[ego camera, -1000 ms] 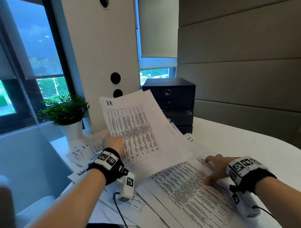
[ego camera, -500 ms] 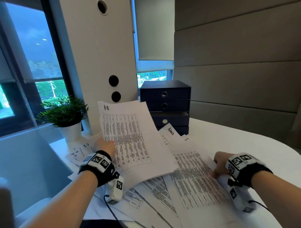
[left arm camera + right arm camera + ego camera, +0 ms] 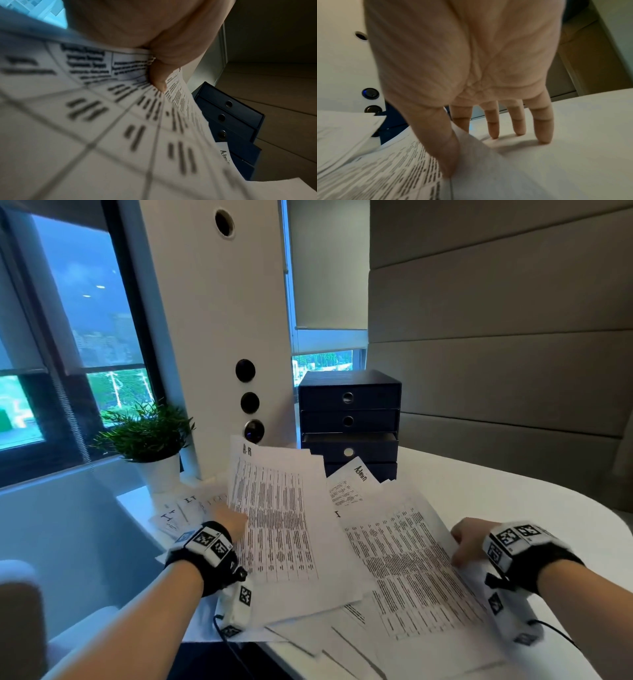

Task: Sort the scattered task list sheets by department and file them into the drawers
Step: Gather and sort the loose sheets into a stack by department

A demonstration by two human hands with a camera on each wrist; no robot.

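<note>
My left hand (image 3: 230, 522) pinches the left edge of a printed sheet headed "H-R" (image 3: 277, 525), lifted off the pile; in the left wrist view the thumb (image 3: 158, 79) lies on that sheet (image 3: 102, 121). My right hand (image 3: 469, 539) holds the right edge of another printed sheet (image 3: 407, 570), thumb (image 3: 448, 155) on top and index finger under the raised edge, the other fingertips (image 3: 544, 136) on the white table (image 3: 582, 142). A sheet marked "Admin" (image 3: 352, 481) pokes out behind. The dark blue drawer unit (image 3: 349, 422) stands at the back, its third drawer (image 3: 349, 448) slightly out.
More sheets marked "IT" (image 3: 185, 508) lie at the left by a potted plant (image 3: 150, 440). A white column (image 3: 219, 337) with round holes rises behind the papers. Other sheets (image 3: 325, 642) overlap at the table's near edge. A padded wall (image 3: 496, 337) lies to the right.
The H-R sheet has come down lower and flatter in my left hand. My right hand has drawn its sheet rightwards and now holds its edge, uncovering the "Admin" sheet.
</note>
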